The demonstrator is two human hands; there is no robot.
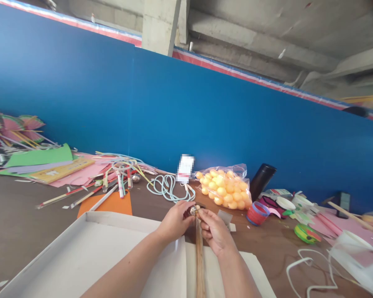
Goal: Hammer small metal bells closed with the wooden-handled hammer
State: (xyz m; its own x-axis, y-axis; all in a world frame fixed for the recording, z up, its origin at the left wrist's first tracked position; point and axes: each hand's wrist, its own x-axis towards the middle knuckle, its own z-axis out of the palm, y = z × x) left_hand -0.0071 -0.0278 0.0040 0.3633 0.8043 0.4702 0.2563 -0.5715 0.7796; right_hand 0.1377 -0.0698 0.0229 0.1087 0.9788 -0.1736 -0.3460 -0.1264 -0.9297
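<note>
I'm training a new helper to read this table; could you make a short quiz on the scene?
1. Multiple choice: what colour are the balls in the clear plastic bag? A) blue; B) orange; C) green.
2. True or false: the black cylinder by the wall stands left of that bag.
3. Short answer: what shiny thing is at the fingertips of the left hand and right hand?

Key:
1. B.
2. False; the black cylinder is to the right of the bag.
3. A silvery ball.
</note>
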